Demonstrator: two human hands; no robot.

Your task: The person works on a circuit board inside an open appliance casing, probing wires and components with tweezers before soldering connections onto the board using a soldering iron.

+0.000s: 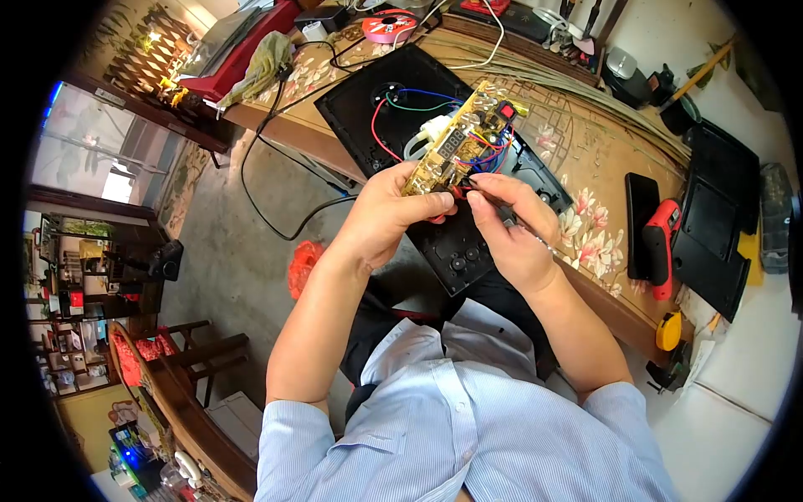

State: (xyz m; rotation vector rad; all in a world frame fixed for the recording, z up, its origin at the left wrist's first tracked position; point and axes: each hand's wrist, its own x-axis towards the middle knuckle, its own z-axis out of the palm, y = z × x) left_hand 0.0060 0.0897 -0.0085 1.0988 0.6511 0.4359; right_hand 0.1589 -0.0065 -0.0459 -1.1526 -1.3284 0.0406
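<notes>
A yellowish circuit board (452, 138) with a dark digit display and colored wires is held up at a slant. My left hand (386, 209) grips its lower end, thumb across the edge. My right hand (520, 230) pinches a slim metal tool (535, 238), its dark tip near the board's lower edge. What kind of tool it is, I cannot make out. Below the board lies an open black casing (355, 117), partly over the table edge. Red, blue and green wires run from a round part in the casing to the board.
The flower-patterned table (615, 180) carries a black phone (642, 226), a red and black handheld tool (663, 247), a black panel (715, 209) and a pink spool (390, 27). A yellow tape measure (669, 331) sits by the right edge. A black cable (251, 180) hangs toward the floor.
</notes>
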